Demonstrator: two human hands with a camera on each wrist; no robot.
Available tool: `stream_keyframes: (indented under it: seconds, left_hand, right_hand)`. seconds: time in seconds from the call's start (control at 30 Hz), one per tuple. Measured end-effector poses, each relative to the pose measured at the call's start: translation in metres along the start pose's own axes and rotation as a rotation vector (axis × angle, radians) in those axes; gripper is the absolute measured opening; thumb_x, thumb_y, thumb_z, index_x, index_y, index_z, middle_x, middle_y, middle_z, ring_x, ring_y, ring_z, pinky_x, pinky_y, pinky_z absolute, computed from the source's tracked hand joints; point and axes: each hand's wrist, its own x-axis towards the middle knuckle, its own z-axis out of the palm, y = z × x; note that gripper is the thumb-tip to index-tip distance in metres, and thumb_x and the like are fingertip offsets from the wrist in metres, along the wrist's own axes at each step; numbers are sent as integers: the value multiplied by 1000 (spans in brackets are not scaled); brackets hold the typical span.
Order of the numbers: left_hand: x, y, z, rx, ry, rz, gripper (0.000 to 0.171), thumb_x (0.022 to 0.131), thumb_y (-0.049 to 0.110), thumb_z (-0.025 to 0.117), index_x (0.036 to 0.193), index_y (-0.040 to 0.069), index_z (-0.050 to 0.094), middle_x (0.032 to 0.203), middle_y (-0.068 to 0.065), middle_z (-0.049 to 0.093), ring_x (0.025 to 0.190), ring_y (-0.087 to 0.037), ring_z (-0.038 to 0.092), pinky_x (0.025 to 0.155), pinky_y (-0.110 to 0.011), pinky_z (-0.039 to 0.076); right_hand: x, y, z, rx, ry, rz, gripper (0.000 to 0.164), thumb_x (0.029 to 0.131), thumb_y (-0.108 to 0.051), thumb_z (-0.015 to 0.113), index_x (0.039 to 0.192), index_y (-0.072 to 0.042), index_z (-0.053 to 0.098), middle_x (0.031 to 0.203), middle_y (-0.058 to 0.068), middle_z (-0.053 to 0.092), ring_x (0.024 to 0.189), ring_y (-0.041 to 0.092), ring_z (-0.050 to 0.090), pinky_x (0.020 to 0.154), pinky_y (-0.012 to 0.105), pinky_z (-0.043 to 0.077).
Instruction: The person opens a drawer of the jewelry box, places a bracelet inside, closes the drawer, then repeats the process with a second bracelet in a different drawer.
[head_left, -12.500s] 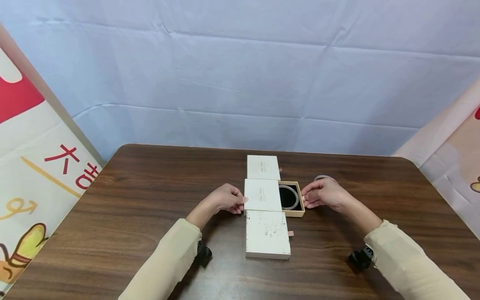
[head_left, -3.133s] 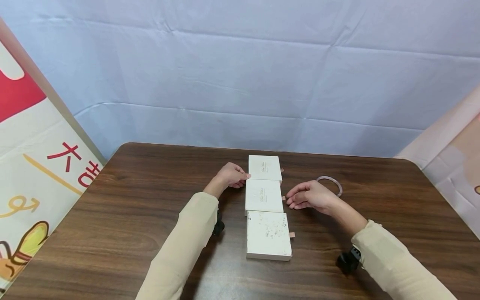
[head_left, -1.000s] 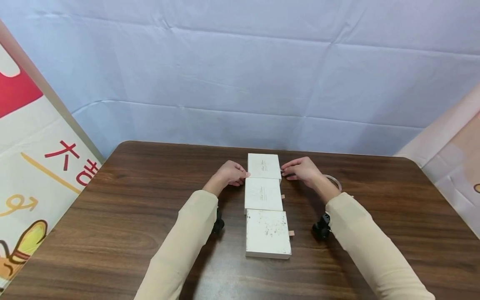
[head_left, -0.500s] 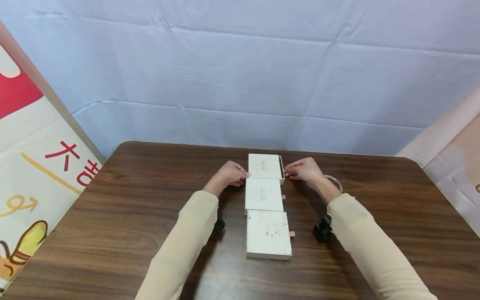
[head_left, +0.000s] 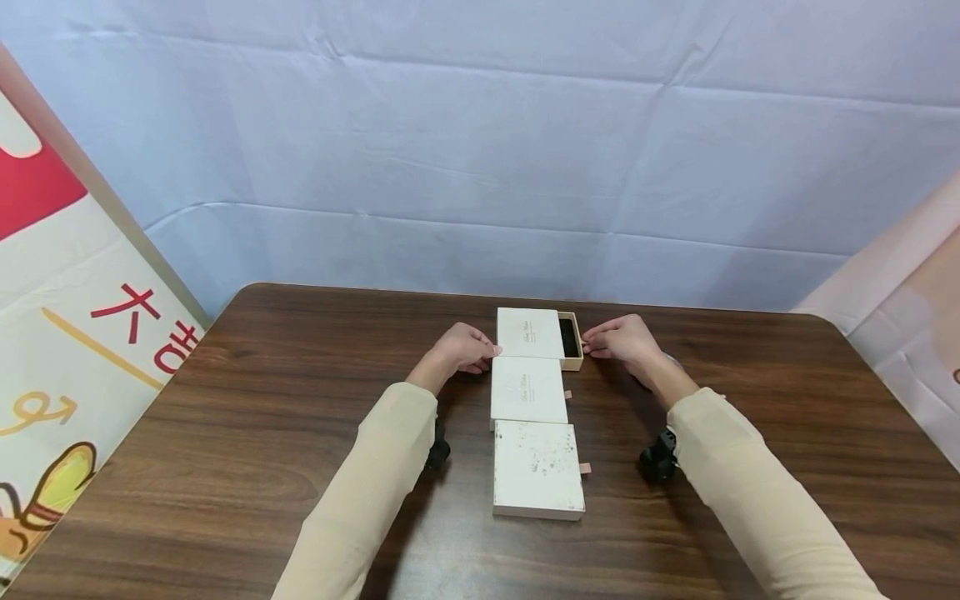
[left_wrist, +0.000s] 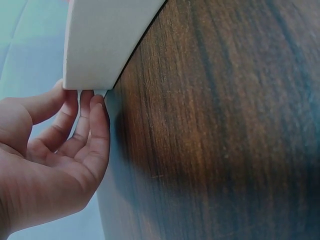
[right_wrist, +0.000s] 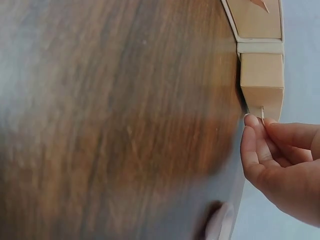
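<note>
Three white drawer boxes stand in a column in the head view. From the far box [head_left: 528, 332] a tan inner drawer [head_left: 573, 363] sticks partway out to the right, with black lining showing. My left hand [head_left: 459, 347] holds this box's left end, thumb at the top edge and fingertips against the end wall in the left wrist view. My right hand [head_left: 626, 342] pinches the drawer's ribbon tab [right_wrist: 263, 112] between thumb and fingers. The middle box [head_left: 528, 390] and the near, speckled box [head_left: 536, 467] are closed. How far the drawer's contents extend is hidden by the sleeve.
A pale bangle [right_wrist: 220, 222] lies on the brown wooden table [head_left: 300, 467], mostly hidden behind my right wrist in the head view. Pink tabs stick out from the right sides of the middle and near boxes. A pale cloth backdrop [head_left: 480, 167] hangs behind the table.
Earlier the middle box's drawer was out with a bangle in it; it then closed. My hands moved to the far box, and my right hand has drawn its drawer out to the right.
</note>
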Motion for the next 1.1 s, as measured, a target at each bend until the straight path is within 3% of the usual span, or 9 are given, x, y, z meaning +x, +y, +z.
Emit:
stream_keyframes:
  seconds: [0.63, 1.1]
  left_hand:
    - [-1, 0, -2, 30, -11, 7, 14, 87, 14, 64, 79, 3, 61, 74, -6, 52, 59, -17, 48, 57, -26, 46]
    - [1, -1, -2, 4, -19, -9, 14, 87, 15, 64, 79, 3, 60, 73, -6, 52, 59, -17, 48, 58, -26, 46]
  right_hand:
    - [-6, 1, -15, -77, 3, -6, 25, 90, 7, 47, 108, 22, 53, 96, 23, 64, 75, 13, 64, 77, 33, 51]
    - [-8, 2, -23, -19, -8, -8, 26, 87, 11, 46, 108, 26, 49, 84, 15, 65, 71, 11, 63, 77, 34, 51]
